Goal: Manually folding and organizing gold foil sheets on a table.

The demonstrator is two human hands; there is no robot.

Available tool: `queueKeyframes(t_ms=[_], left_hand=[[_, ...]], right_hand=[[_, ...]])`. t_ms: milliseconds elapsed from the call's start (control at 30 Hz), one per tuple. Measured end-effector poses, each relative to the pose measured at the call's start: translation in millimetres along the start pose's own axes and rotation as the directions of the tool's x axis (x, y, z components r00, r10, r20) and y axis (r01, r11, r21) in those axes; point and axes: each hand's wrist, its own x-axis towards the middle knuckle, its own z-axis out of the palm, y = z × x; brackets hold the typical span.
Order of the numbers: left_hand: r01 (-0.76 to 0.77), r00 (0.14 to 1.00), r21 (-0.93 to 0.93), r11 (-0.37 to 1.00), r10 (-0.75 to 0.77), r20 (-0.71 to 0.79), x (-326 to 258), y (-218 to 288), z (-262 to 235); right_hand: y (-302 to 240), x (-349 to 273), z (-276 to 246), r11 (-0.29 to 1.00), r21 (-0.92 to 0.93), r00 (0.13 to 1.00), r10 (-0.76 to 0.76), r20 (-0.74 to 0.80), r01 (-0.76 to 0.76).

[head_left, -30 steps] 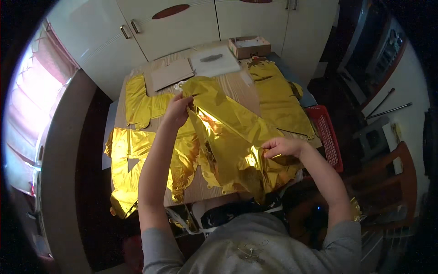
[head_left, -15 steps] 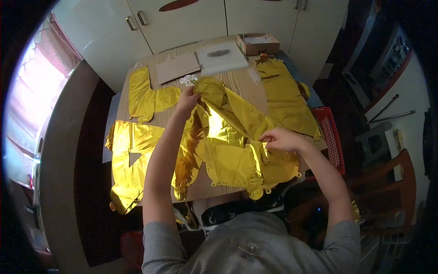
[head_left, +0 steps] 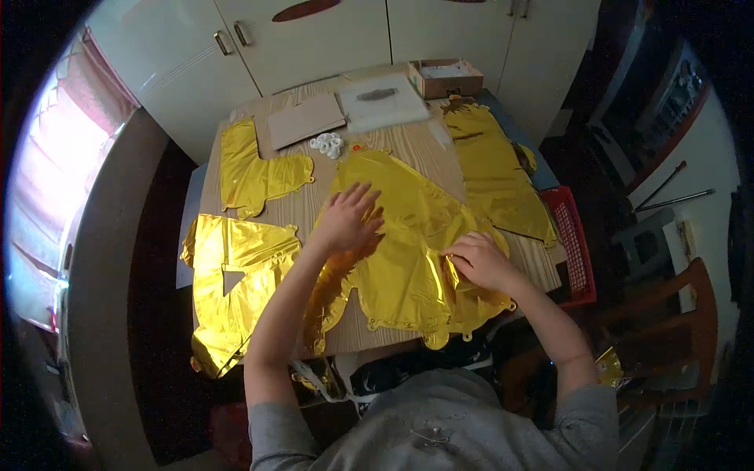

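The large gold foil piece (head_left: 393,275) lay flat near the middle of the table's near edge, its lower tabs at or past that edge; slippery film there could have slid off, had you pulled toward yourself. Your left hand (head_left: 347,222) was spread over its left side, fingers apart. Your right hand (head_left: 479,257) had its fingertips bent onto a creased fold; you could not be seen clearly to pinch it, but a hard tug there might have torn or deepened the crease.

Wood-grained table (head_left: 428,162) showed between the pieces. An L-shaped gold piece (head_left: 243,180) lay toward the far left corner, white rolls (head_left: 326,144) and a cardboard sheet (head_left: 302,122) near the far edge, a red basket (head_left: 577,251) beside the right edge, pale cabinets (head_left: 322,43) beyond.
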Motion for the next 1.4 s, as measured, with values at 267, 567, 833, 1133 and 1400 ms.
queueKeyframes(t_ms=[267,567,833,1133,1400], left_hand=[[-0.079,0.997,-0.033,0.996,0.078,-0.026,-19.1,-2.4,17.5],[-0.158,0.986,-0.125,0.979,0.150,-0.072,-22.1,-1.5,18.2],[-0.193,0.980,-0.084,0.978,0.188,-0.063,-22.0,0.7,14.0],[-0.223,0.973,-0.057,0.973,0.219,-0.066,-22.7,1.2,13.3],[-0.234,0.971,-0.097,0.967,0.229,-0.064,-22.0,0.3,15.4]], right_hand=[[4.2,-3.5,3.8,0.997,0.061,0.996,-0.049,-0.071,0.054],[6.5,-5.3,7.5,0.993,0.105,0.994,-0.037,-0.107,0.048],[6.0,-4.5,2.9,0.991,0.134,0.998,0.006,-0.060,0.002],[3.7,-2.0,-6.8,0.999,-0.003,0.998,0.049,-0.048,-0.049],[0.5,-4.6,-7.3,0.999,-0.016,0.997,0.031,-0.064,-0.032]])
